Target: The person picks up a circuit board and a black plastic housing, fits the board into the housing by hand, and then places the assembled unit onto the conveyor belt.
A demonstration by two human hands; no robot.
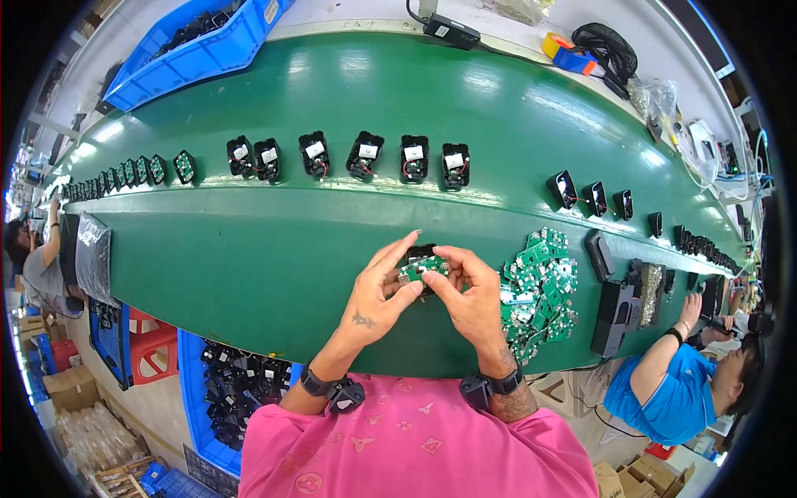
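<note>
Between my two hands is a green circuit board point(422, 269), held at the black plastic case point(421, 251) that shows behind it. My left hand point(379, 286) is closed around the left side, its thumb on the board's lower edge. From the right, my right hand point(469, 292) grips with its thumb pressed near the board and its fingers curled over the far side. How far the board sits inside the case is hidden by my fingers. To the right of my right hand lies a loose heap of green circuit boards point(541, 290).
Across the green bench point(249, 249) runs a row of open black cases point(365, 155) with wires, with board-filled cases point(156, 169) farther left. Blue bins point(195, 62) stand at the back left and beside my left forearm. A co-worker point(672, 382) in blue sits at right, another person point(46, 261) at far left.
</note>
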